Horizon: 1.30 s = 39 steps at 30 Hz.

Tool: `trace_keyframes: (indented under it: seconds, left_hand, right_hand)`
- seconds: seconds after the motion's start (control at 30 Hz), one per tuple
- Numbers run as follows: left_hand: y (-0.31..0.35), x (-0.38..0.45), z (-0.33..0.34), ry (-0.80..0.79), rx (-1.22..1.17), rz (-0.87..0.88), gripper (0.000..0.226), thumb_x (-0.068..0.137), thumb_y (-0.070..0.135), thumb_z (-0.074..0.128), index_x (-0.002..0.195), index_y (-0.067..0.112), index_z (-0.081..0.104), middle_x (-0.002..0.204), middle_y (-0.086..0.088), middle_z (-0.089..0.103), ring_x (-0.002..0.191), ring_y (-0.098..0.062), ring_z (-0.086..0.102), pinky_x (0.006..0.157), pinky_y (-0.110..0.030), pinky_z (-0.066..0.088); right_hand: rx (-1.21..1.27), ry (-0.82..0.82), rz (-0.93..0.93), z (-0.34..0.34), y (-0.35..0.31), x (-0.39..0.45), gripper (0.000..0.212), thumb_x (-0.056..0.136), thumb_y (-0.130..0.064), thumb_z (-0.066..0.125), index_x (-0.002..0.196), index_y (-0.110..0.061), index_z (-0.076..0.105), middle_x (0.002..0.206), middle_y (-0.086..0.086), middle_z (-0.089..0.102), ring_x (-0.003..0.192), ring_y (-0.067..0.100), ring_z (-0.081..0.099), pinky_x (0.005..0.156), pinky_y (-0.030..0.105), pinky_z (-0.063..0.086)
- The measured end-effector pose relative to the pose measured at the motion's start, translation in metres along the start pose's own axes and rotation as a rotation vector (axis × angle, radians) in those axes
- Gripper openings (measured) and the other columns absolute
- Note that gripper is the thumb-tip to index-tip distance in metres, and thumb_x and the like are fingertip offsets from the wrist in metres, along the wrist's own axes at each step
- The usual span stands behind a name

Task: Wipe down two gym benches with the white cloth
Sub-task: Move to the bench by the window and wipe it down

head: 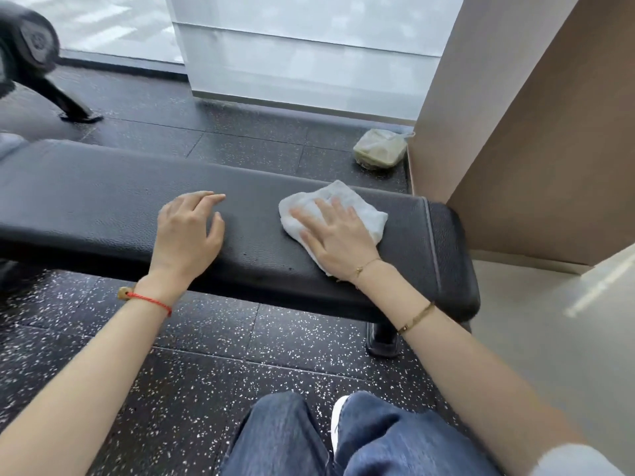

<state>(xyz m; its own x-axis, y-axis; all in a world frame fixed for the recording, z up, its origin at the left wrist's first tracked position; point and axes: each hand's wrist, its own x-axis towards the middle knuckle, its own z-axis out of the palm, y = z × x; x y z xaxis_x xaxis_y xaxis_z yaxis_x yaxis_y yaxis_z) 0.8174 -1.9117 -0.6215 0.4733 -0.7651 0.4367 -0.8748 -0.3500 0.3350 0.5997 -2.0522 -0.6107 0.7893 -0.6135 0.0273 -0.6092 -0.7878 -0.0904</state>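
The right hand presses the white cloth flat-fingered near the bench's right end, while the left hand rests loosely spread, empty, mid-bench.

Bright, soft daylight; wide-angle view, mildly soft throughout.

Light pours from the frosted window ahead, washing it nearly white and leaving a pale sheen on the black padded table. Shadows under it are faint and diffuse. Straight lines bow toward the edges, and the dark machine at upper left is smeared with blur.
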Motion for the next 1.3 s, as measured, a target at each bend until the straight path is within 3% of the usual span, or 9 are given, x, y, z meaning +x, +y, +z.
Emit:
trace_keyframes:
  seconds: [0.17,0.37,0.5,0.6,0.8,1.0,1.1,1.23,1.3]
  left_hand:
    - [-0.026,0.000,0.008,-0.002,0.011,-0.051,0.043,0.090,0.028,0.039,0.122,0.016,0.066,0.127,-0.006,0.063,0.123,-0.028,0.053,0.108,-0.051,0.037]
    - [-0.026,-0.001,0.012,0.019,-0.026,-0.074,0.040,0.089,0.027,0.042,0.120,0.020,0.066,0.126,-0.001,0.063,0.123,-0.024,0.052,0.109,-0.050,0.034]
    - [-0.027,-0.001,0.011,0.017,-0.035,-0.073,0.040,0.089,0.026,0.042,0.121,0.021,0.066,0.127,0.001,0.063,0.124,-0.023,0.052,0.110,-0.051,0.033]
    - [-0.029,-0.002,0.012,0.023,-0.034,-0.073,0.041,0.088,0.026,0.043,0.122,0.022,0.066,0.128,0.001,0.062,0.124,-0.023,0.052,0.110,-0.050,0.033]
    - [-0.030,-0.001,0.015,0.048,-0.035,-0.071,0.039,0.088,0.026,0.044,0.119,0.023,0.067,0.126,0.001,0.063,0.124,-0.022,0.052,0.109,-0.048,0.034]
    - [-0.031,-0.001,0.015,0.044,-0.039,-0.075,0.040,0.087,0.026,0.045,0.120,0.023,0.067,0.127,0.002,0.063,0.124,-0.022,0.052,0.110,-0.049,0.034]
    - [-0.033,-0.002,0.015,0.044,-0.035,-0.071,0.040,0.087,0.026,0.044,0.121,0.023,0.067,0.128,0.001,0.063,0.125,-0.022,0.052,0.110,-0.050,0.034]
    - [-0.032,-0.003,0.017,0.047,-0.021,-0.067,0.040,0.088,0.026,0.044,0.122,0.022,0.066,0.128,0.000,0.063,0.124,-0.023,0.053,0.110,-0.050,0.035]
    - [-0.030,-0.003,0.017,0.048,-0.012,-0.068,0.039,0.089,0.025,0.045,0.122,0.021,0.066,0.129,-0.001,0.063,0.124,-0.024,0.053,0.110,-0.049,0.035]
  right_hand:
    - [0.059,0.027,-0.142,0.005,0.009,-0.051,0.047,0.102,-0.049,0.026,0.149,-0.047,0.025,0.160,-0.001,0.025,0.151,0.028,0.012,0.122,0.047,0.011]
    - [0.041,-0.013,0.145,-0.010,0.028,0.011,0.048,0.104,-0.045,0.028,0.152,-0.042,0.023,0.163,0.001,0.016,0.150,0.029,0.009,0.121,0.049,0.006]
    - [0.019,-0.008,-0.121,0.006,-0.050,0.019,0.049,0.102,-0.048,0.027,0.151,-0.043,0.023,0.161,0.006,0.020,0.149,0.036,0.012,0.120,0.054,0.008]
    - [-0.024,-0.009,-0.269,0.012,-0.062,-0.005,0.048,0.103,-0.049,0.025,0.151,-0.045,0.022,0.162,0.006,0.020,0.150,0.034,0.011,0.121,0.053,0.010]
    - [-0.033,-0.011,-0.130,0.000,-0.005,-0.026,0.049,0.102,-0.050,0.023,0.151,-0.049,0.016,0.164,0.002,0.014,0.152,0.030,0.004,0.122,0.049,0.006]
    - [-0.118,0.002,-0.343,0.012,-0.064,-0.020,0.048,0.103,-0.049,0.023,0.151,-0.049,0.017,0.163,0.008,0.017,0.149,0.040,0.013,0.119,0.057,0.014]
    - [-0.196,0.022,-0.406,0.011,-0.046,-0.038,0.047,0.105,-0.048,0.019,0.150,-0.051,0.011,0.164,0.007,0.012,0.150,0.038,0.012,0.118,0.056,0.016]
    - [-0.168,0.054,-0.420,0.004,-0.018,-0.062,0.045,0.105,-0.046,0.029,0.150,-0.047,0.024,0.160,0.008,0.028,0.147,0.036,0.025,0.116,0.055,0.027]
    - [-0.135,0.022,-0.370,0.003,-0.017,-0.052,0.046,0.104,-0.048,0.026,0.150,-0.047,0.024,0.159,0.007,0.028,0.148,0.035,0.022,0.118,0.054,0.023]
